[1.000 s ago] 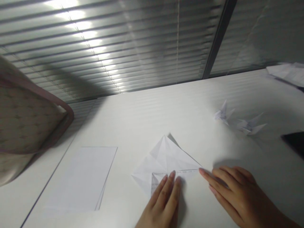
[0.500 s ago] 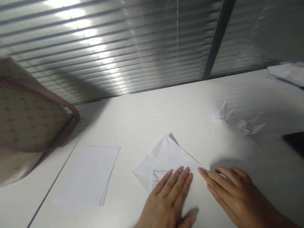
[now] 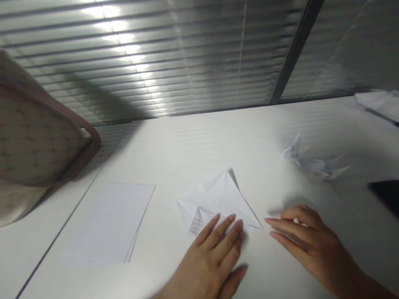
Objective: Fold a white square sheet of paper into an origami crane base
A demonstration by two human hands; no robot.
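A creased, partly folded white paper lies on the table, with printed lines showing on one folded part near its lower left. My left hand rests flat on the paper's lower edge, its fingers stretched out. Just right of the paper's right corner is my right hand, thumb and fingers apart with a gap between them and nothing held. Two small folded paper cranes, one nearer the window and the other to its right, stand beyond my right hand.
Several flat white sheets are stacked at the left. A patterned bag with pink trim stands at the far left. Window blinds border the white table. A dark object and more white paper are at the right.
The folded paper has turned slightly clockwise under my left hand. My right hand has come away from the paper's right corner, its thumb and fingers now apart. The camera view has shifted a little.
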